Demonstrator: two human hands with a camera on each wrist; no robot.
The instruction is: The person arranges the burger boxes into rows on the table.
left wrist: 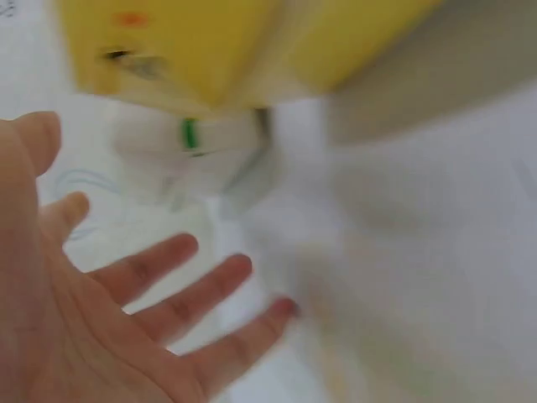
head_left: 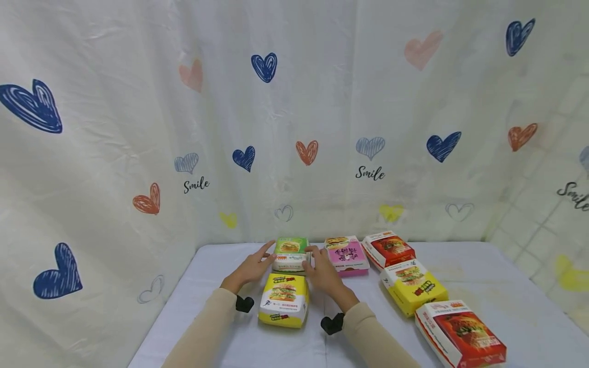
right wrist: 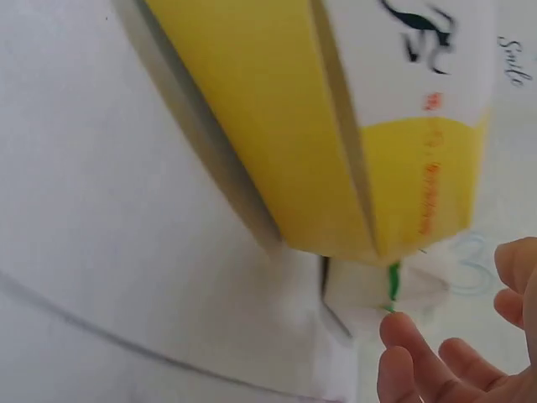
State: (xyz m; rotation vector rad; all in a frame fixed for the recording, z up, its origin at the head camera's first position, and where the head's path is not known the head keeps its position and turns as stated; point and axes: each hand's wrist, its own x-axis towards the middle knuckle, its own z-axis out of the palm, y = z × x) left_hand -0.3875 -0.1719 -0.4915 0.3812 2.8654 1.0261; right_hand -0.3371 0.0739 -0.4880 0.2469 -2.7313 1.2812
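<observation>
Both hands are at the green-and-white burger box, which sits on the white tablecloth between the two sets of fingertips. Left hand: fingers spread and nearly straight, thumb apart, tips just beside the box's left edge; nothing grasped. Right hand: fingers lightly bent, a wide space between thumb and fingers, tips at the box's right edge; nothing gripped. Contact with the cardboard cannot be settled on either side; the left wrist view is blurred.

Surroundings, taken from the hands: the yellow-and-white burger box lies on the body side of the fingertips, between the wrists, in line with the green one; whether the two touch is unclear. Just right of the right hand, the pink burger box. Farther right, a slanting row running back toward the body: the far red-and-white food box, the second yellow-and-white burger box, the near red-and-white food box.

Step in hand (judgement): positioning the green-and-white box behind the yellow one, either about to be squared up or just let go. Next move (judgement): if adjusting, bring both palms inward evenly against its sides; if placed, lift away without nudging the yellow box.
</observation>
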